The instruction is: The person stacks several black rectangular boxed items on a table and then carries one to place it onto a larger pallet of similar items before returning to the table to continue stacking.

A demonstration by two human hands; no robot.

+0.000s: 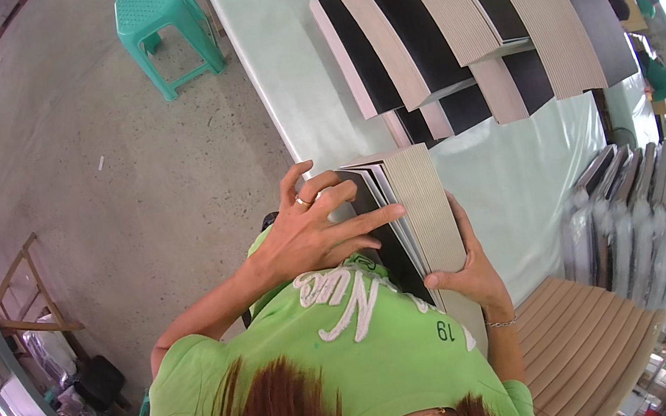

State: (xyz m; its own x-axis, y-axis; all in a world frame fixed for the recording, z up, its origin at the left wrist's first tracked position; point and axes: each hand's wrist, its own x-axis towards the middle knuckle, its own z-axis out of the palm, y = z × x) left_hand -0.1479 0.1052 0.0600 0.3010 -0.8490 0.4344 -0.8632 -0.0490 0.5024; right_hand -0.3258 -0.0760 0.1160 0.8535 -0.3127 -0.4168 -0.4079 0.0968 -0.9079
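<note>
A thick stack of thin black-faced boards (425,200) with cream edges stands on edge against my body at the table's near edge. My right hand (471,273) grips its right side, with the thumb over the board edges and the fingers behind. On the left side the first few boards fan slightly apart, and white layers show in the gaps. My left hand (314,225) has its fingers spread, the index finger reaching across these parted edges. Its thumb side lies near the black outer face. The lower end of the stack is hidden by my shirt.
More stacks of black-and-cream boards (484,3) lie on the pale covered table (280,57). A green plastic stool (162,24) stands on the concrete floor, left of the table. To the right are brown boards (584,342) and plastic-wrapped bundles (646,215).
</note>
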